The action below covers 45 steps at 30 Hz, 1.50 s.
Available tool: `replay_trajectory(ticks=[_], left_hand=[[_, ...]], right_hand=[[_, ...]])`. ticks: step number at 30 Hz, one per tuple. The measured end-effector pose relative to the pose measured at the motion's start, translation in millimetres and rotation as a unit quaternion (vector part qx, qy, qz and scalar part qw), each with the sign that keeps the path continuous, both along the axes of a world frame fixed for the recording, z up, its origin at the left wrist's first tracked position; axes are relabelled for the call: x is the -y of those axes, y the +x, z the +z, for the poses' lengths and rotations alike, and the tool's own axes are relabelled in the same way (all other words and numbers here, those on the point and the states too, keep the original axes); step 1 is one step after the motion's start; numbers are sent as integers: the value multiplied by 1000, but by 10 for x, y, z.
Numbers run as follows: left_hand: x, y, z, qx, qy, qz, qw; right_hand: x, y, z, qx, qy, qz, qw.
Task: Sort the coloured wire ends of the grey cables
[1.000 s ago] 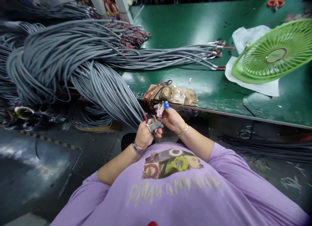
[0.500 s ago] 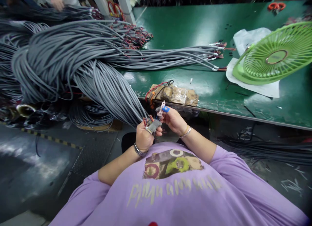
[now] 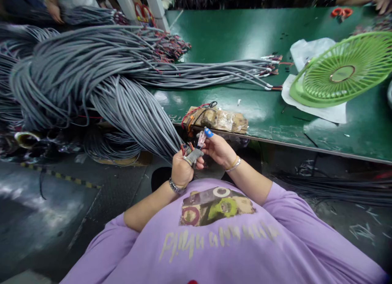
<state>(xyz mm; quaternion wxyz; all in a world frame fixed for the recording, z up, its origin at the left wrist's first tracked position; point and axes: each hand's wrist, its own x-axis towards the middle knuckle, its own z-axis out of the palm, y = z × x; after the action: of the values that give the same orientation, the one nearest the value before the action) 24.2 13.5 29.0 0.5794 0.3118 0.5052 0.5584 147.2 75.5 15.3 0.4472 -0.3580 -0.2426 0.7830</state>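
Observation:
My left hand is closed round the end of a thick bundle of grey cables, where thin coloured wires stick out. A grey piece lies across its fingers. Just to the right, my right hand pinches a small pale tool between thumb and fingers, close above the wire ends. A blue covering is on the thumb tip. Both hands are in front of my body, just below the table edge. The tool's exact contact with a wire is too small to tell.
On the green table lie more grey cables, a worn wooden block with red and black leads, a green fan and red-handled scissors. Other people's hands show at the top left and top right.
The pale tool in my right hand has tilted a little, and the thumb has shifted slightly upward. At top right another person's hand has come into view; the one at top left has moved left and down.

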Motion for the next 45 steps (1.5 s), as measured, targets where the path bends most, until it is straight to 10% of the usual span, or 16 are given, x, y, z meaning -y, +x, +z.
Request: replay_trajectory(ticks=[25, 37, 45], left_hand=[[117, -61, -56, -21, 5, -14, 1000], [121, -159, -158, -65, 62, 25, 996], [136, -201, -218, -120, 49, -53, 990]], right_hand=[[24, 6, -19, -53, -82, -2, 995], [152, 122, 23, -6, 37, 155, 987], [317, 33, -39, 33, 89, 80, 992]])
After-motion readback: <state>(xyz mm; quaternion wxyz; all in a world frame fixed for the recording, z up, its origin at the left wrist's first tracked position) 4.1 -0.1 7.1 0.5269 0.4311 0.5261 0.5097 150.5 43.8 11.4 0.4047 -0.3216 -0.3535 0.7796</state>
